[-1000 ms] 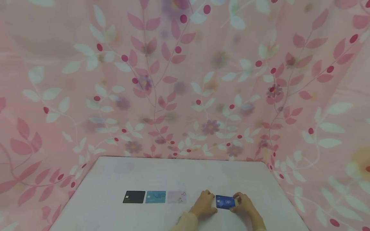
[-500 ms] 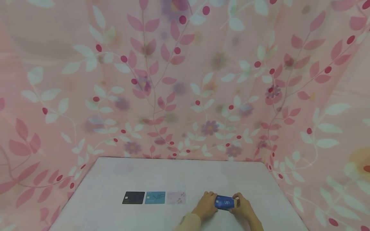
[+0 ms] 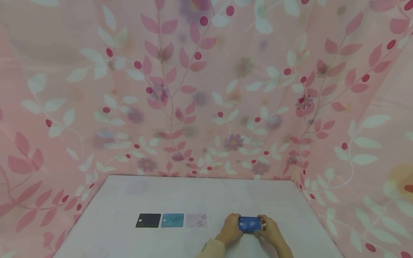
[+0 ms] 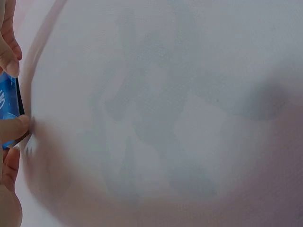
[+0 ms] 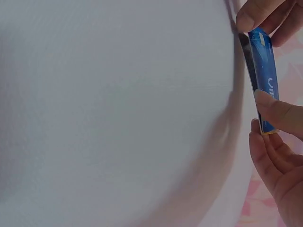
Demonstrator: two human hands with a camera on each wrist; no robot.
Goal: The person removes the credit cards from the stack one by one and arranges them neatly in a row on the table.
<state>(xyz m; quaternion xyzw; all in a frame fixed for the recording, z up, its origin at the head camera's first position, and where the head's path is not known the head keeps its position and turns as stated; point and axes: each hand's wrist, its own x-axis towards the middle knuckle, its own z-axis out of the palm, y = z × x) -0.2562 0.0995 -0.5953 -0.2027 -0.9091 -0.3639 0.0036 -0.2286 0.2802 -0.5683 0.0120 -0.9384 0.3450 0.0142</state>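
Observation:
A blue VIP card (image 3: 250, 224) is held between my two hands at the right of the table in the head view. My left hand (image 3: 229, 229) pinches its left end, and my right hand (image 3: 270, 231) grips the right end between thumb and fingers. From the right wrist, the blue card (image 5: 264, 61) has a dark layer under it and a yellowish edge at one corner, like stacked cards. How many lie beneath is hidden. The left wrist view catches only part of the blue card (image 4: 8, 97), at its left edge.
Left of my hands, a black card (image 3: 148, 220), a teal VIP card (image 3: 172, 220) and a pale floral card (image 3: 196, 221) lie in a row on the white table (image 3: 174, 197). Pink floral curtains (image 3: 206, 89) surround the table's back and sides.
My left hand has come rightward from beside the blue card onto its left end. The card has shifted slightly left, with my right hand still on it. The row of cards stays put.

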